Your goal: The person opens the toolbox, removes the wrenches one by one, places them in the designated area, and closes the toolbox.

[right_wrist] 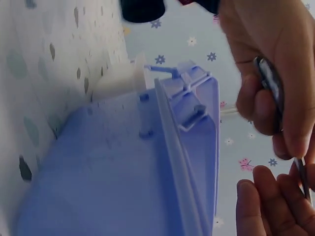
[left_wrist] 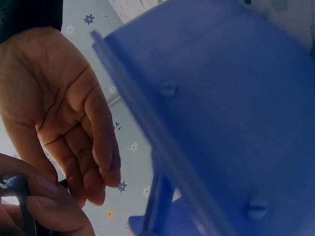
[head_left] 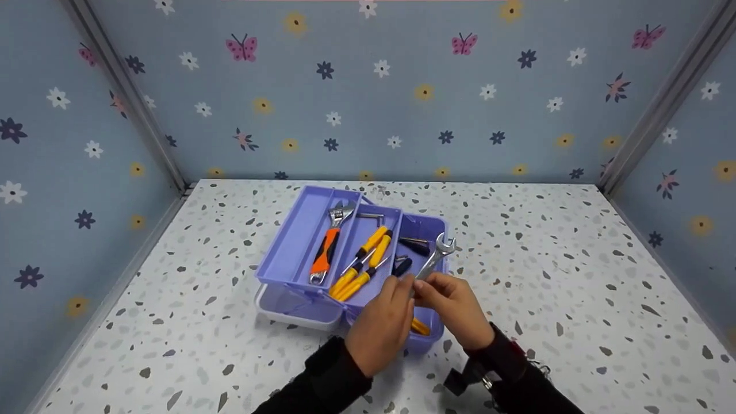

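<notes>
Blue floral wall (head_left: 402, 34) behind a speckled white bench (head_left: 546, 299); a purple toolbox (head_left: 299, 241) stands open on it. Wrench (head_left: 431, 263): bright silver, slim shaft, open-ended head pointing far and right, located above the toolbox's right side. The right hand (head_left: 457, 305) pinches its shaft; the left hand (head_left: 382, 328), immediately left, pinches its near end, remaining fingers loosely bent. Only the head view shows a spanner (head_left: 326, 253), orange-and-black gripped, and yellow-and-black screwdrivers (head_left: 376, 237) to its right, inside the toolbox. The left wrist view exposes the left palm; the right wrist view shows the wrench edge-on.
</notes>
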The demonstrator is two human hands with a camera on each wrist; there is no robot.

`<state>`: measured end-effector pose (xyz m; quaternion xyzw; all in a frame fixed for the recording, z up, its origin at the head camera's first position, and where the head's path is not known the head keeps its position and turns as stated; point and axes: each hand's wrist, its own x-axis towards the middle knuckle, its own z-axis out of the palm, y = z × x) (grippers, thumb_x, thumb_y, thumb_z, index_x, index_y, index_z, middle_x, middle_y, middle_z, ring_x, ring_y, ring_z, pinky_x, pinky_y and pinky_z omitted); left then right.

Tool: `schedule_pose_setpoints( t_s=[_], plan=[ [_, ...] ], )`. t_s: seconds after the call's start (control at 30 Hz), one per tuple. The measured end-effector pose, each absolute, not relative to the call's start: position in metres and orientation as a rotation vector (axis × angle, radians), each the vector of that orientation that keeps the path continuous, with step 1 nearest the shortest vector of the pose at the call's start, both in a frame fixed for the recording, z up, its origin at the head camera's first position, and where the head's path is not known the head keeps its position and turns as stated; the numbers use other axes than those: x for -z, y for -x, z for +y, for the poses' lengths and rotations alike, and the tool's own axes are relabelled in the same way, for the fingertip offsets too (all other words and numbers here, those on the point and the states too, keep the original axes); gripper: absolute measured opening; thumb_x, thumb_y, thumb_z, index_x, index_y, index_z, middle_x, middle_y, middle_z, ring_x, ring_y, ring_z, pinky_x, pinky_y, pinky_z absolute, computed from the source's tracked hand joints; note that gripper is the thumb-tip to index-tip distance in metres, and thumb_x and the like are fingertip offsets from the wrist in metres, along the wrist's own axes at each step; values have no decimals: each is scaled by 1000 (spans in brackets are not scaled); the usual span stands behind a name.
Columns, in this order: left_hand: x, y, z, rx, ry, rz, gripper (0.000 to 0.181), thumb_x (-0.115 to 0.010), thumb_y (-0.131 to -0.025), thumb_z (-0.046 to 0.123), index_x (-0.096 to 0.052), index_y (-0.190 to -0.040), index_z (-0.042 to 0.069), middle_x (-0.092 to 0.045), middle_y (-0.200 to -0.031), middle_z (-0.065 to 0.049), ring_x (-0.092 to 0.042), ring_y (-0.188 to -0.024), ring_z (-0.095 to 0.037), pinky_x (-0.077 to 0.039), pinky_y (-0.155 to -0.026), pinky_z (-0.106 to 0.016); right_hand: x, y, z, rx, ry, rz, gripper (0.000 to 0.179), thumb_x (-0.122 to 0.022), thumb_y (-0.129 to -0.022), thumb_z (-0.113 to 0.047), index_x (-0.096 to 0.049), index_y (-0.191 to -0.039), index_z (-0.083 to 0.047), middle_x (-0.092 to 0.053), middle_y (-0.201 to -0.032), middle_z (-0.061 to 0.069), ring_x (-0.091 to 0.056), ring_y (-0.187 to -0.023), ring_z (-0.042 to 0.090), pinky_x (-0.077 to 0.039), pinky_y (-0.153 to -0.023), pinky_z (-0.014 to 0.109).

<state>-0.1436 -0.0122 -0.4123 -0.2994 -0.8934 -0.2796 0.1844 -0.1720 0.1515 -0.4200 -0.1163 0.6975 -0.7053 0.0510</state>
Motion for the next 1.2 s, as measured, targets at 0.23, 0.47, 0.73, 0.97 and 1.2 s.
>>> schedule_pose_setpoints(
  t_s=[0.23, 0.47, 0.73, 0.97, 1.2],
  plan=[
    [414, 139, -15, 918, 844, -2533, 39, -54, -99, 11, -52, -134, -5, -58, -102, -11, -50, -70, -8, -47, -60, -14, 417, 171, 152, 2152, 296, 1974, 16, -55, -98, -10, -66, -98, 2, -71, -90, -2, -69, -85, 10, -58, -83, 28],
    [401, 142, -32, 985, 786, -2450, 43, -61, -96, 17, -54, -135, 0, -59, -105, -9, -54, -75, -8, -50, -65, -17, 417, 173, 159, 2160, 301, 1920, 15, -52, -100, -12, -61, -95, -2, -71, -92, 2, -70, -84, 14, -60, -78, 33],
    [385, 155, -70, 1017, 711, -2273, 50, -66, -92, 15, -50, -138, 0, -59, -123, -17, -62, -105, -23, -56, -88, -34, 414, 180, 170, 2156, 273, 1970, 14, -51, -101, -14, -57, -94, -4, -68, -84, 0, -64, -72, 10, -58, -68, 26],
    [377, 173, -117, 918, 416, -2288, 59, -70, -90, 27, -51, -138, -1, -55, -131, -23, -58, -116, -34, -54, -94, -48, 406, 188, 182, 2160, 189, 2115, 16, -50, -101, -11, -56, -103, 4, -64, -84, 1, -62, -71, 12, -55, -64, 25],
    [386, 194, -169, 1130, 78, -2586, 71, -61, -95, 38, -34, -150, 2, -37, -149, -25, -40, -135, -40, -36, -110, -57, 398, 198, 202, 2232, 85, 2202, 15, -47, -101, -6, -58, -97, 4, -59, -75, 4, -57, -62, 13, -49, -55, 24]
  ],
)
